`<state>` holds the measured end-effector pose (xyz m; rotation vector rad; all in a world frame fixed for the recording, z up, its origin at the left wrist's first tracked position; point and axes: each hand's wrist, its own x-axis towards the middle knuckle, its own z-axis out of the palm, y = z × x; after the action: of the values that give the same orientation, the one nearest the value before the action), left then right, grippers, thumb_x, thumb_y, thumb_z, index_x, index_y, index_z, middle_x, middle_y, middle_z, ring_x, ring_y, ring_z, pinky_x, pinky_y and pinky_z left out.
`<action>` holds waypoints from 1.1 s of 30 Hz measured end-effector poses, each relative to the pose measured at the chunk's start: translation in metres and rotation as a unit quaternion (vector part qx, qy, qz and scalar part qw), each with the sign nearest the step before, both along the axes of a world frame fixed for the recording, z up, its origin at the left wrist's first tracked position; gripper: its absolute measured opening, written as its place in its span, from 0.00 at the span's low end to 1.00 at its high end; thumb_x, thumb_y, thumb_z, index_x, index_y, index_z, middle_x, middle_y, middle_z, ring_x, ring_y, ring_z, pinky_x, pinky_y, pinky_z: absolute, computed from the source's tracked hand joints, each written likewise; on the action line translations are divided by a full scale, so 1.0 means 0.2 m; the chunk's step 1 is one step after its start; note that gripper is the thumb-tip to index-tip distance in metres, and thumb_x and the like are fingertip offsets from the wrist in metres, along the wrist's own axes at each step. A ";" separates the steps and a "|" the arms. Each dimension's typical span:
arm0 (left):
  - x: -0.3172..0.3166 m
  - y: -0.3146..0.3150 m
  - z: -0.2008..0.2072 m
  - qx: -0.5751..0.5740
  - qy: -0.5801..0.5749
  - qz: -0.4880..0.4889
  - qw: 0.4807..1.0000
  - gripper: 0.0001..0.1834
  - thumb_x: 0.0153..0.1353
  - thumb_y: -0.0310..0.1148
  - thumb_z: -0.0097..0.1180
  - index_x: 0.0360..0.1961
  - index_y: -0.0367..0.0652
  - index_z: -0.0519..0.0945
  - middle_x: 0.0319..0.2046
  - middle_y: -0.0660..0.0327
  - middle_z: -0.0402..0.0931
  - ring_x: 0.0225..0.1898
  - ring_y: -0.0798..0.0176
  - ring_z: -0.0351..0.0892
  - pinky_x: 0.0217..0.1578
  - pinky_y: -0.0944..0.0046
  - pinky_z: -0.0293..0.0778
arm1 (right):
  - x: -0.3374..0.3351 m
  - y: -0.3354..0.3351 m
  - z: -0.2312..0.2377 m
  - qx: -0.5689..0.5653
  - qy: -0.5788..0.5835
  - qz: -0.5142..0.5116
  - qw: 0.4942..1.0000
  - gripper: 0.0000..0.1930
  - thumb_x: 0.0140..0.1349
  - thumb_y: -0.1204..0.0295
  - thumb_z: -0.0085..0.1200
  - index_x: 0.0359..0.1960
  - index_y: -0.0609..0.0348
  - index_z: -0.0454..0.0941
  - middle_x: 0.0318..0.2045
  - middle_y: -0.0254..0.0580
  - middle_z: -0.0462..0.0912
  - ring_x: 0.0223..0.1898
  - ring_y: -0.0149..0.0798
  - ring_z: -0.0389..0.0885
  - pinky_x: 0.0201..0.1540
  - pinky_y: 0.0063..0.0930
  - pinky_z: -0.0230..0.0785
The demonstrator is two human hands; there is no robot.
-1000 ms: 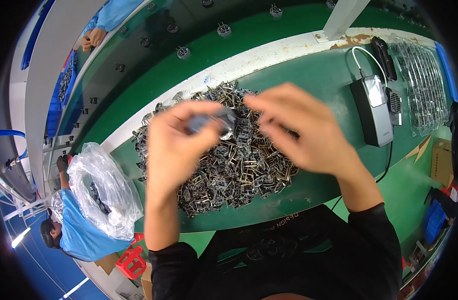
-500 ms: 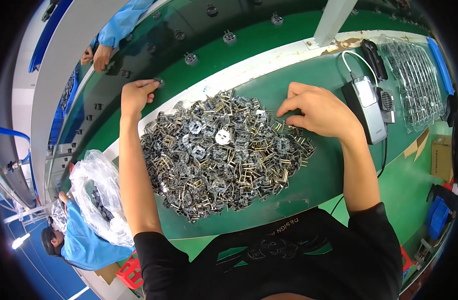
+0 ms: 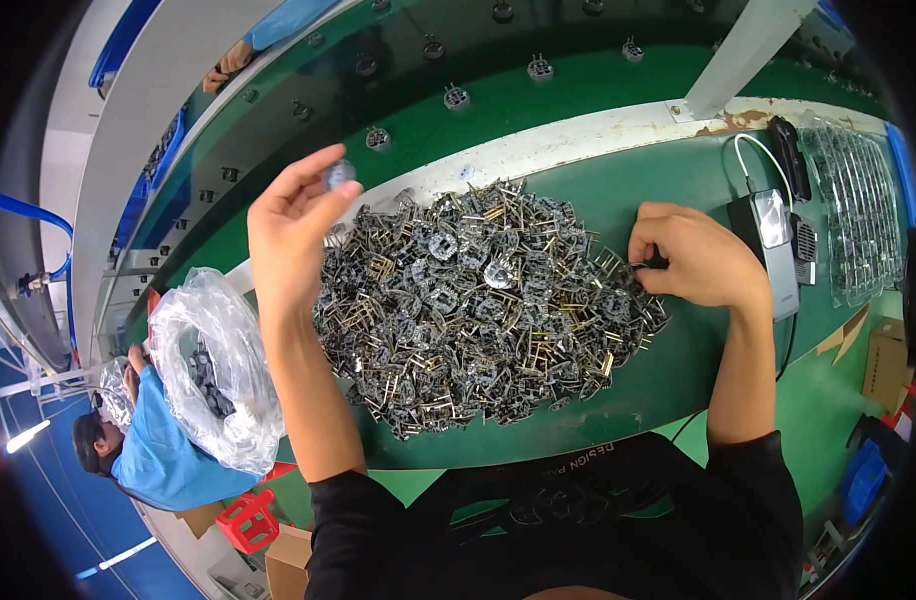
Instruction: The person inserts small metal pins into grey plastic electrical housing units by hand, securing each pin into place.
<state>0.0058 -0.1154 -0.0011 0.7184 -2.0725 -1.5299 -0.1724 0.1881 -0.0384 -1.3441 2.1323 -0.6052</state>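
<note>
A large pile of small dark round plug parts with brass pins covers the middle of the green table. My left hand is raised beyond the pile's far left side, beside the conveyor. Between its thumb and fingers it grips a small round grey plug part. At the right edge of the pile, my right hand has its thumb and forefinger pinched together. What those fingertips hold, if anything, is mostly hidden. One shiny, pale round part lies on top of the heap.
Single plug parts stand spaced along the green conveyor. A white post rises from its rail. On the right are a black-and-grey device with a white cable and clear trays. A plastic bag and a co-worker are at left.
The whole view has shifted, so the table appears farther right. My left hand has turned, with a plug part now plain between its fingers. My right fingers have closed at the pile's edge.
</note>
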 end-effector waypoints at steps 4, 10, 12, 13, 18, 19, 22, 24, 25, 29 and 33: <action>0.03 0.22 0.05 0.032 0.045 -0.090 0.994 0.21 0.45 0.13 0.64 0.44 0.32 0.78 0.39 0.59 0.78 0.35 0.72 0.76 0.38 0.74 0.74 | 0.00 -0.05 0.04 -0.038 -0.071 -0.047 0.996 0.12 0.48 0.83 0.57 0.36 0.60 0.80 0.26 0.41 0.73 0.26 0.41 0.74 0.31 0.29 0.68; 0.03 0.45 0.06 0.012 -0.001 -0.163 0.987 0.25 0.38 0.16 0.72 0.38 0.37 0.72 0.31 0.65 0.74 0.31 0.77 0.74 0.30 0.78 0.72 | 0.06 -0.06 0.07 -0.188 -0.086 -0.075 0.976 0.21 0.48 0.87 0.55 0.46 0.56 0.80 0.26 0.42 0.72 0.24 0.37 0.73 0.29 0.26 0.66; 0.04 0.48 0.04 -0.006 -0.019 -0.161 0.987 0.26 0.38 0.18 0.73 0.36 0.39 0.70 0.30 0.66 0.73 0.30 0.77 0.73 0.30 0.78 0.72 | 0.09 -0.08 0.08 -0.194 -0.099 -0.091 0.972 0.21 0.48 0.88 0.55 0.46 0.56 0.80 0.26 0.42 0.72 0.24 0.37 0.72 0.28 0.27 0.66; 0.04 0.49 0.03 -0.027 -0.037 -0.159 0.986 0.26 0.38 0.19 0.74 0.35 0.40 0.69 0.29 0.67 0.71 0.29 0.78 0.72 0.29 0.78 0.72 | 0.10 -0.09 0.07 -0.190 -0.038 -0.102 0.976 0.21 0.49 0.88 0.55 0.45 0.56 0.81 0.26 0.41 0.72 0.24 0.37 0.72 0.28 0.27 0.66; 0.02 0.52 0.02 -0.050 -0.062 -0.152 0.985 0.27 0.38 0.22 0.76 0.33 0.41 0.66 0.29 0.68 0.67 0.28 0.78 0.70 0.25 0.78 0.69 | 0.10 -0.10 0.04 -0.298 0.136 -0.103 0.939 0.19 0.47 0.88 0.57 0.41 0.57 0.82 0.25 0.37 0.70 0.25 0.37 0.71 0.27 0.29 0.65; 0.02 0.52 0.02 -0.050 -0.062 -0.152 0.985 0.27 0.38 0.22 0.76 0.33 0.41 0.66 0.29 0.68 0.67 0.28 0.78 0.70 0.25 0.78 0.69 | 0.10 -0.10 0.04 -0.306 0.147 -0.095 0.936 0.19 0.45 0.87 0.57 0.41 0.57 0.82 0.26 0.36 0.70 0.26 0.37 0.71 0.27 0.28 0.65; 0.01 0.53 0.02 -0.038 -0.082 -0.154 0.984 0.28 0.38 0.23 0.76 0.33 0.41 0.66 0.29 0.68 0.67 0.28 0.78 0.70 0.24 0.78 0.69 | 0.10 -0.10 0.03 -0.319 0.220 -0.082 0.918 0.21 0.41 0.86 0.56 0.40 0.56 0.83 0.26 0.35 0.69 0.26 0.35 0.71 0.26 0.27 0.64; 0.01 0.54 0.01 -0.068 -0.084 -0.151 0.983 0.27 0.38 0.24 0.76 0.32 0.42 0.66 0.27 0.69 0.67 0.27 0.78 0.70 0.23 0.78 0.69 | 0.12 -0.11 0.04 -0.323 0.279 -0.074 0.902 0.21 0.40 0.86 0.56 0.40 0.56 0.83 0.27 0.35 0.69 0.27 0.34 0.71 0.26 0.27 0.64; 0.01 0.54 0.01 -0.067 -0.084 -0.152 0.983 0.27 0.38 0.24 0.76 0.32 0.42 0.66 0.27 0.69 0.67 0.27 0.78 0.70 0.23 0.78 0.69 | 0.13 -0.11 0.05 -0.306 0.332 -0.054 0.891 0.22 0.39 0.85 0.56 0.40 0.55 0.83 0.27 0.35 0.69 0.27 0.35 0.70 0.25 0.26 0.64; 0.00 0.53 0.00 -0.063 -0.103 -0.162 0.979 0.27 0.39 0.23 0.75 0.32 0.41 0.66 0.27 0.69 0.67 0.27 0.78 0.70 0.24 0.78 0.69 | 0.11 -0.08 0.09 -0.302 0.412 -0.051 0.858 0.24 0.39 0.87 0.57 0.42 0.54 0.82 0.26 0.35 0.71 0.27 0.33 0.71 0.26 0.24 0.65; 0.00 0.54 -0.02 -0.034 -0.091 -0.150 0.984 0.27 0.40 0.22 0.75 0.32 0.41 0.65 0.27 0.68 0.67 0.28 0.77 0.71 0.24 0.78 0.69 | 0.15 -0.12 0.04 -0.440 0.096 -0.125 0.884 0.18 0.44 0.89 0.59 0.39 0.60 0.80 0.28 0.37 0.75 0.28 0.31 0.75 0.29 0.21 0.68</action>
<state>0.0061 -0.0076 -0.0045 0.5568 -2.4490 -1.5904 -0.1416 0.1637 -0.0311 -1.6053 2.2912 -1.7692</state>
